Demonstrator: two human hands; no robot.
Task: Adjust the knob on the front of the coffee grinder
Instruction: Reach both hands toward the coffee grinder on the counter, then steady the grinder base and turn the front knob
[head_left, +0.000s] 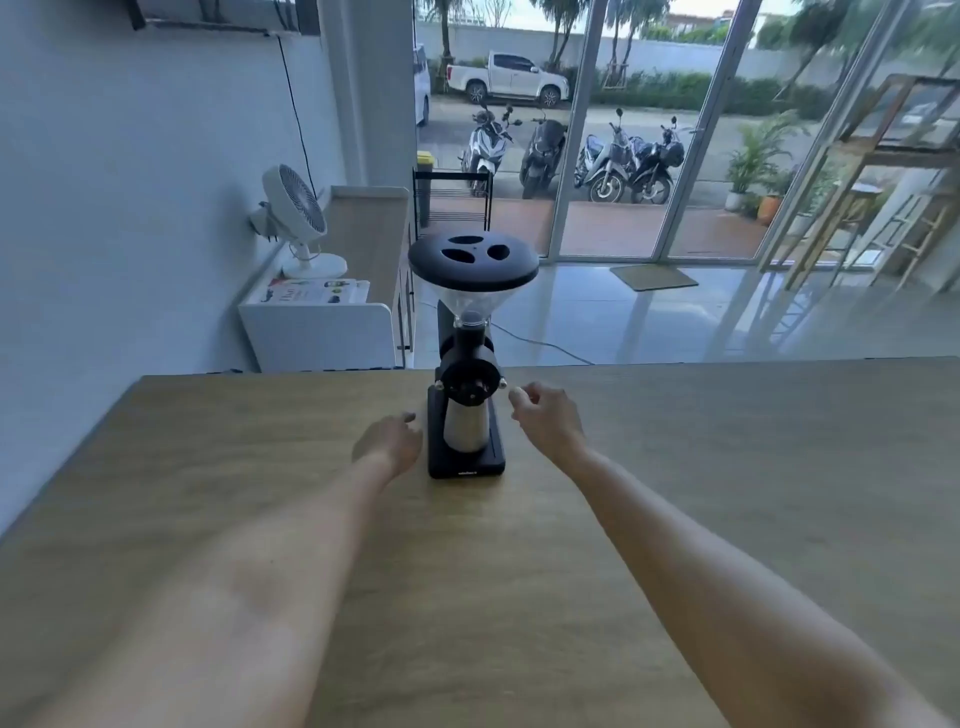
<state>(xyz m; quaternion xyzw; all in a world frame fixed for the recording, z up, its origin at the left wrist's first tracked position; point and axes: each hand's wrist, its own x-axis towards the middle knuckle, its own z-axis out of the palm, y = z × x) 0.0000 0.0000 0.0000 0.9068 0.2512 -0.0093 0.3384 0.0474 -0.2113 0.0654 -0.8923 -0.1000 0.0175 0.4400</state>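
Observation:
A black coffee grinder (467, 364) stands upright near the far edge of a wooden table (727, 467). It has a clear hopper with a black lid (472, 262), a round black knob (471, 387) on its front, and a steel cup (466, 428) on its base. My left hand (389, 441) hovers just left of the base, fingers loosely curled, holding nothing. My right hand (545, 415) is just right of the knob, fingers slightly apart, touching nothing.
Beyond the table's far edge are a white cabinet (322, 332) with a small fan (296, 218), a tiled floor and glass doors. A black cable (540, 343) trails on the floor behind the grinder.

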